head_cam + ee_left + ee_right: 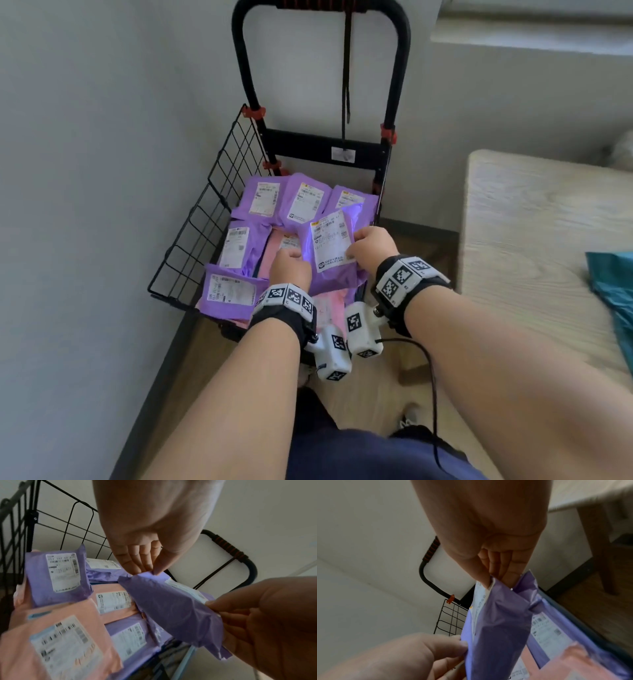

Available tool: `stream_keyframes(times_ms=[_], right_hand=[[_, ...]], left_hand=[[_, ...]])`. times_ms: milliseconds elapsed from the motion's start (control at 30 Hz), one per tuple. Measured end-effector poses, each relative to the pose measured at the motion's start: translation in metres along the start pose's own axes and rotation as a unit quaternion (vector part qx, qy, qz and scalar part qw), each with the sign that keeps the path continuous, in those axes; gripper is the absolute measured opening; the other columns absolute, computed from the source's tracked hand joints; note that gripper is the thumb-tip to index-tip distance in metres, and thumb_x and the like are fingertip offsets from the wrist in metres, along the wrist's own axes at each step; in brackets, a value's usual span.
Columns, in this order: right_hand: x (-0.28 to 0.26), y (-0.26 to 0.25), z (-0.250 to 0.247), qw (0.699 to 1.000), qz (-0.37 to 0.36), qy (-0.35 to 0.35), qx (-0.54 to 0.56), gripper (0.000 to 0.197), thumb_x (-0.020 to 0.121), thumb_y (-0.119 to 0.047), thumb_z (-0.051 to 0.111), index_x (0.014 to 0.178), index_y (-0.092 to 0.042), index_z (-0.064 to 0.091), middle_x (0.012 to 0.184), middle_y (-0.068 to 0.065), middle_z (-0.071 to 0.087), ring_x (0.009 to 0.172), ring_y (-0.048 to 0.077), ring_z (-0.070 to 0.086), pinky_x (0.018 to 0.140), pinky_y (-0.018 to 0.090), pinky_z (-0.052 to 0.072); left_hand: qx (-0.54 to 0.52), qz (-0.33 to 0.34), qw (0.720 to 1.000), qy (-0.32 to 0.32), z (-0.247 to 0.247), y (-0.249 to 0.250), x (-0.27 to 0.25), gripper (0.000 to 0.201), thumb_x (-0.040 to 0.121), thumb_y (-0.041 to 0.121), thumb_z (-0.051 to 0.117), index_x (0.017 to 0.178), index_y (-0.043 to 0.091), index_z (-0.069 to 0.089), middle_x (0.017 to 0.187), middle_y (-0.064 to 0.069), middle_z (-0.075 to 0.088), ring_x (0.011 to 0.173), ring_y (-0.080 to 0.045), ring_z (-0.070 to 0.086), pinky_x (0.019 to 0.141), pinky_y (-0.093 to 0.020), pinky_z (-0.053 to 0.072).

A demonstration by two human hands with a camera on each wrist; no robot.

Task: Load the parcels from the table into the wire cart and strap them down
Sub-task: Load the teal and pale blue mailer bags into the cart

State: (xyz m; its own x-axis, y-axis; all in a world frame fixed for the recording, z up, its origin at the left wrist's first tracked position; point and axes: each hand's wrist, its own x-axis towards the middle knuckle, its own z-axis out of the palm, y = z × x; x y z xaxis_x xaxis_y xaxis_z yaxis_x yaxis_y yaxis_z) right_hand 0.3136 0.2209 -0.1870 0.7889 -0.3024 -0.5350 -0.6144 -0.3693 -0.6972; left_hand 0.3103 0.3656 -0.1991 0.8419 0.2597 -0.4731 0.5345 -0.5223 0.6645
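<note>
A purple parcel (pixel 334 246) with a white label hangs tilted over the right middle of the black wire cart (pixel 205 219). My left hand (pixel 294 256) pinches its left edge and my right hand (pixel 357 245) pinches its right edge. The left wrist view has my left hand (pixel 149 570) nipping the parcel (pixel 171 608) between thumb and fingers. In the right wrist view my right hand (pixel 494 580) grips the parcel (pixel 496 628) at its top corner. Several purple and pink parcels (pixel 229 291) lie flat in the cart below. A black strap (pixel 346 85) hangs from the cart handle (pixel 322 7).
The cart stands against a pale wall (pixel 85 171) on its left. A light wooden table (pixel 531 240) stands to the right with a teal item (pixel 613 284) on it. Wood floor (pixel 394 383) lies between me and the cart.
</note>
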Motion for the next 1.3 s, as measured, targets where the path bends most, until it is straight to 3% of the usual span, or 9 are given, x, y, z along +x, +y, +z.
stream_keyframes(times_ms=[133,400,500,600,733,900,967,1100,1300], right_hand=[[0.032,-0.009,0.055,0.998,0.059,-0.014,0.032,0.017,0.079,0.005,0.057,0.07,-0.01,0.06,0.083,0.016,0.067,0.084,0.033,0.067,0.079,0.049,0.058],[0.086,0.011,0.14,0.987,0.148,-0.006,0.068,0.034,0.074,0.011,0.052,0.052,-0.013,0.044,0.052,0.008,0.046,0.06,0.025,0.05,0.063,0.039,0.054],[0.101,0.014,0.16,0.988,0.151,-0.006,0.041,0.035,0.078,0.01,0.05,0.054,-0.013,0.041,0.054,0.005,0.043,0.064,0.024,0.049,0.047,0.023,0.042],[0.117,0.021,0.176,0.986,0.155,-0.014,0.058,0.03,0.079,0.011,0.047,0.06,-0.012,0.052,0.066,0.011,0.055,0.077,0.025,0.053,0.071,0.037,0.057],[0.116,0.022,0.176,0.986,0.153,-0.061,0.008,0.04,0.093,0.0,0.045,0.131,-0.007,0.056,0.131,0.014,0.058,0.117,0.028,0.057,0.09,0.026,0.045],[0.105,0.02,0.164,0.989,0.137,-0.06,-0.005,0.045,0.096,0.0,0.037,0.14,-0.007,0.048,0.141,0.013,0.051,0.107,0.018,0.053,0.081,0.012,0.046],[0.101,0.015,0.156,0.99,0.125,-0.061,-0.009,0.046,0.095,0.001,0.04,0.138,-0.01,0.05,0.135,0.013,0.056,0.098,0.018,0.054,0.083,0.021,0.048],[0.091,0.002,0.127,0.995,0.098,-0.022,-0.006,0.042,0.093,-0.003,0.046,0.131,-0.017,0.057,0.126,0.008,0.062,0.071,0.015,0.052,0.06,0.018,0.041],[0.066,-0.016,0.06,0.997,0.062,0.04,-0.001,0.037,0.091,0.001,0.046,0.117,-0.014,0.068,0.114,0.008,0.067,0.086,0.019,0.057,0.076,0.029,0.053]], left_hand=[[0.072,-0.007,0.996,-0.045,-0.025,-0.015,0.055,0.028,0.087,0.0,0.042,0.091,0.02,0.06,0.087,0.006,0.05,0.09,-0.024,0.055,0.081,-0.03,0.046],[0.172,0.035,0.974,-0.141,-0.039,-0.047,0.134,0.038,0.091,-0.001,0.043,0.118,0.01,0.066,0.129,-0.007,0.061,0.117,-0.029,0.056,0.098,-0.031,0.043],[0.207,0.046,0.963,-0.168,-0.04,-0.054,0.155,0.032,0.09,-0.003,0.043,0.105,0.003,0.071,0.123,-0.018,0.062,0.105,-0.029,0.057,0.1,-0.034,0.044],[0.231,0.048,0.953,-0.192,-0.038,-0.059,0.172,0.03,0.089,-0.007,0.041,0.08,0.007,0.065,0.118,-0.029,0.058,0.103,-0.034,0.057,0.097,-0.039,0.044],[0.28,0.044,0.928,-0.24,-0.035,-0.065,0.179,0.042,0.093,-0.005,0.038,0.133,-0.004,0.048,0.14,-0.022,0.047,0.127,-0.034,0.046,0.1,-0.034,0.036],[0.268,0.027,0.933,-0.24,-0.036,-0.067,0.171,0.052,0.091,-0.002,0.037,0.142,0.006,0.042,0.146,-0.015,0.043,0.132,-0.032,0.042,0.105,-0.035,0.035],[0.246,0.019,0.94,-0.237,-0.036,-0.062,0.165,0.054,0.094,0.0,0.036,0.147,0.013,0.037,0.152,-0.008,0.037,0.137,-0.027,0.038,0.11,-0.032,0.033],[0.216,0.039,0.949,-0.229,-0.033,-0.043,0.149,0.054,0.094,-0.001,0.037,0.146,0.016,0.037,0.148,-0.007,0.041,0.124,-0.03,0.051,0.096,-0.031,0.043],[0.188,0.079,0.952,-0.228,-0.024,0.002,0.11,0.053,0.094,0.003,0.038,0.144,0.021,0.041,0.141,-0.01,0.049,0.111,-0.03,0.058,0.079,-0.027,0.046]])
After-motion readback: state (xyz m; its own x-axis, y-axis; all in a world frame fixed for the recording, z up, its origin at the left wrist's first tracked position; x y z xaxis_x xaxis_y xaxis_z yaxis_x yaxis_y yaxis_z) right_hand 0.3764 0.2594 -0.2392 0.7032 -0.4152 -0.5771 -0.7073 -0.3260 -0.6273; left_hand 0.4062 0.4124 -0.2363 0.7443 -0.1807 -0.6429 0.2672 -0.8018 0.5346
